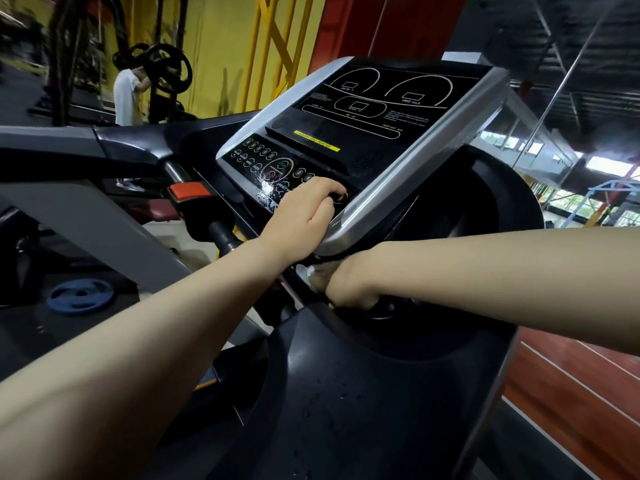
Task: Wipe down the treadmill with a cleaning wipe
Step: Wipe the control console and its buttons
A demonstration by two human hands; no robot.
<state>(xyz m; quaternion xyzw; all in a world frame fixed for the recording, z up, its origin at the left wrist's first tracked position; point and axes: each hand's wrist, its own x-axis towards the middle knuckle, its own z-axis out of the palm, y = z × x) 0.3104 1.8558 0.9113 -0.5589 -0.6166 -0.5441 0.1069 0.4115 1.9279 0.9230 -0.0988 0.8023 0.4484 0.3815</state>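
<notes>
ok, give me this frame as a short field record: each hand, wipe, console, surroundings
left hand: rests on the lower right of the button panel, fingers curled down onto the buttons
right hand: below the console's lower edge, gripping a white wipe, mostly hidden
console: dark display, tilted, silver frame; droplets on the button panel
safety key: red tab left of the console
floor: blue weight plate lower left
background: person in a white shirt by a weight rack
</notes>
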